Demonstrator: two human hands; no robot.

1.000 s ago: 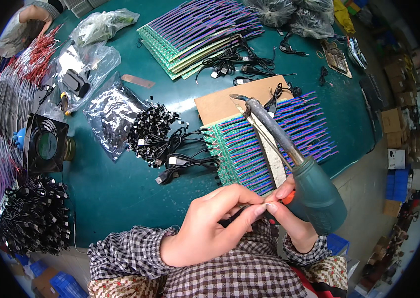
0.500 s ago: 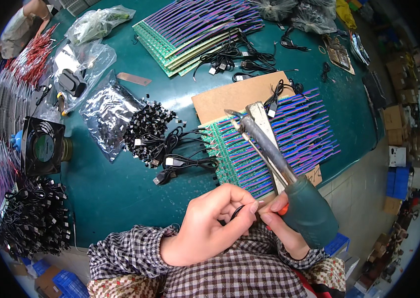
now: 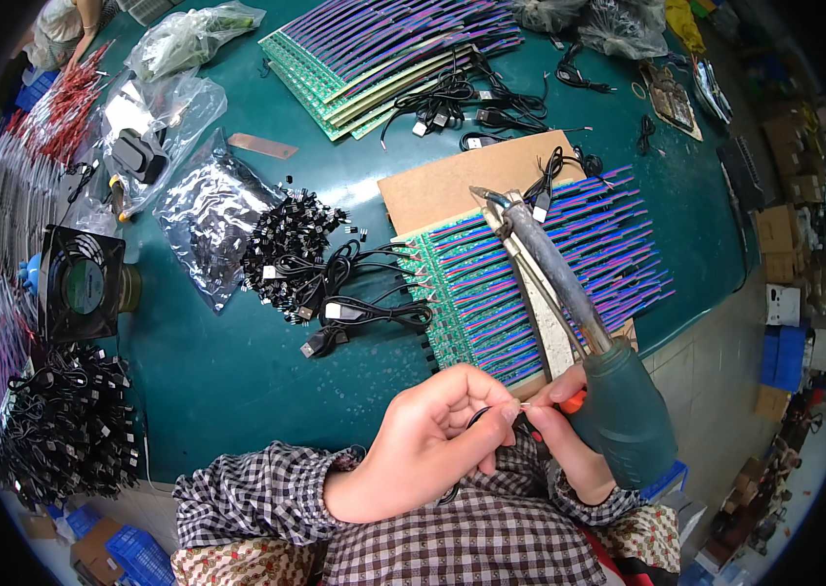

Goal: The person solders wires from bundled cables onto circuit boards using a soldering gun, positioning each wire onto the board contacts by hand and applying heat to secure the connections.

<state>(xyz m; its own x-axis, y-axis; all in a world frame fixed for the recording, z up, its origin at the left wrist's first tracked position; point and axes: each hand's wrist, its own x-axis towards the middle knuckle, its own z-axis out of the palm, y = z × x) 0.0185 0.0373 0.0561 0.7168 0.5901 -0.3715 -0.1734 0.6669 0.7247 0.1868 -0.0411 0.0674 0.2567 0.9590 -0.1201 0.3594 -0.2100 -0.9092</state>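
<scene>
Pinching: 2 hands [image 3: 423, 449] close together

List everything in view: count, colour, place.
Soldering iron: one, green-handled, in right hand
Cable: one, black, in left hand
Strip: one, whitish, beside iron
Circuit board: at least one, green, centre
Board stack: one, green, back
Cardboard: at least one, brown, beyond board
Connector pile: one, black, left of board
USB cables: several, black, centre and back
Bag: one, silvery, beside connectors
Fan: one, black, left
Cable heap: one, black, lower left
Wires: many, grey and red, far left
Plastic bags: several, translucent, back
Crates: several, blue, on floor
Table: one, green, centre
Co-worker's arm: one, upper left
Left hand: one, check-sleeved, front centre
Right hand: one, check-sleeved, front right
</scene>
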